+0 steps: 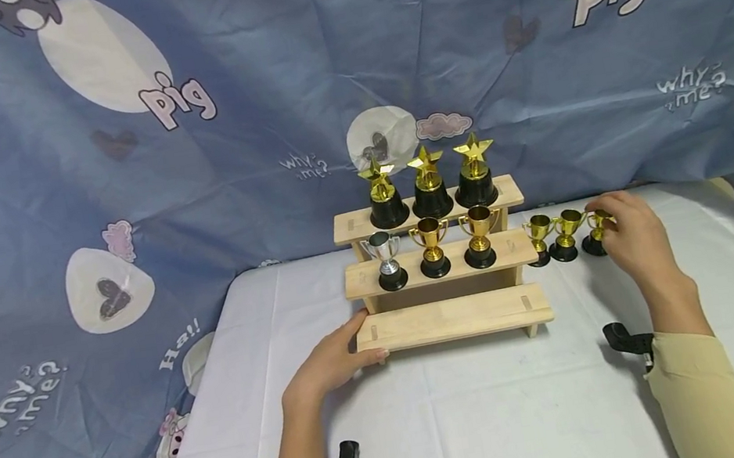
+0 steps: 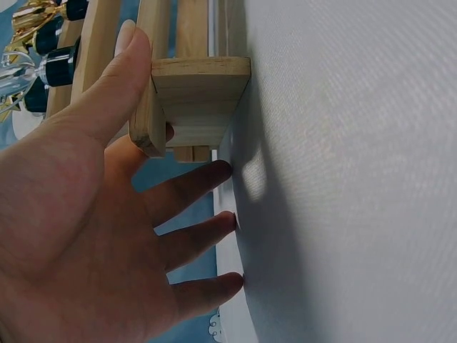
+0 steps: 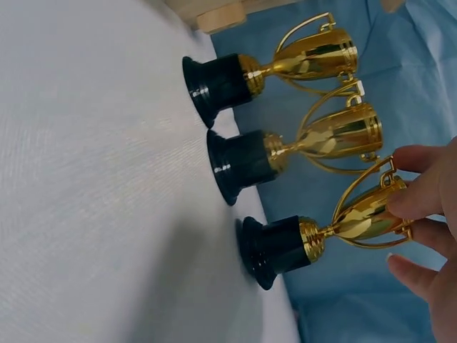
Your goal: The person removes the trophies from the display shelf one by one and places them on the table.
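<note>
My right hand (image 1: 634, 232) pinches the rim of the rightmost gold trophy cup (image 3: 285, 246), thumb and fingers at its bowl. Its black base appears slightly tilted close over the cloth. Beside it stand two more gold trophy cups (image 1: 568, 234), upright in a row. At the left end of the wooden three-step stand (image 1: 452, 319), my left hand (image 1: 329, 357) holds the lowest step between thumb and index finger, the other fingers spread by the cloth. On the middle step are a silver trophy cup (image 1: 386, 258) and two bronze-gold cups (image 1: 478, 236).
Three gold star trophies (image 1: 429, 184) on black bases line the top step. A white cloth (image 1: 481, 418) covers the table, and a blue printed curtain (image 1: 287, 75) hangs right behind it. Black wrist-camera mounts (image 1: 629, 340) stick out from both sleeves.
</note>
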`<move>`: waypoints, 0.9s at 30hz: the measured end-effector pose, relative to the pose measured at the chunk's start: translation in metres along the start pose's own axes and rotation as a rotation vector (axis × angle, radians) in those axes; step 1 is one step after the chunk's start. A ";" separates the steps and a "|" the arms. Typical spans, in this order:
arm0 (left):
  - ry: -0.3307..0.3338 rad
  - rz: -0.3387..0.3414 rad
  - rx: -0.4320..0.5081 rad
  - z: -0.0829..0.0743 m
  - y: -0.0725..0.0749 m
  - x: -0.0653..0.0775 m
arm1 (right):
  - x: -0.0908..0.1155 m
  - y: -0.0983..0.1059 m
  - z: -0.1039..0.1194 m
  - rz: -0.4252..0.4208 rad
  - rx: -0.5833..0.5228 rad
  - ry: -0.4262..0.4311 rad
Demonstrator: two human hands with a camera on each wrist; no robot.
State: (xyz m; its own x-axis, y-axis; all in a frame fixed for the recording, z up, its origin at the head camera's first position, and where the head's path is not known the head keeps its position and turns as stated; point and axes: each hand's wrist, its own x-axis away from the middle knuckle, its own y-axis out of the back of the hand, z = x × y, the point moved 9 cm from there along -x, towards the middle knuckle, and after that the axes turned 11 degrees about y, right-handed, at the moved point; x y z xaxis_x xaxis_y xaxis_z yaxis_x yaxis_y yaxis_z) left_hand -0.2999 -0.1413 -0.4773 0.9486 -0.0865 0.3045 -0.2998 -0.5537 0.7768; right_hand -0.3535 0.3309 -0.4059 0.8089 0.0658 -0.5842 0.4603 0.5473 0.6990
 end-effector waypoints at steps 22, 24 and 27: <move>-0.008 0.002 -0.002 0.000 0.000 -0.001 | -0.002 -0.007 -0.008 -0.019 -0.027 -0.001; -0.008 0.001 0.001 0.001 0.000 -0.001 | -0.002 -0.009 -0.009 -0.018 -0.026 -0.002; -0.006 0.001 0.004 0.001 0.000 -0.001 | -0.001 -0.012 -0.010 -0.010 -0.024 -0.013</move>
State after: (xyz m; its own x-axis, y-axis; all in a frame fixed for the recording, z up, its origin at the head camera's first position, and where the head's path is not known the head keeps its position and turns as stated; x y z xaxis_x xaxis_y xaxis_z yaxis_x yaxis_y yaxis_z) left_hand -0.3005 -0.1420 -0.4782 0.9490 -0.0919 0.3017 -0.3002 -0.5568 0.7746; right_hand -0.3634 0.3327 -0.4183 0.8092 0.0493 -0.5855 0.4596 0.5677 0.6830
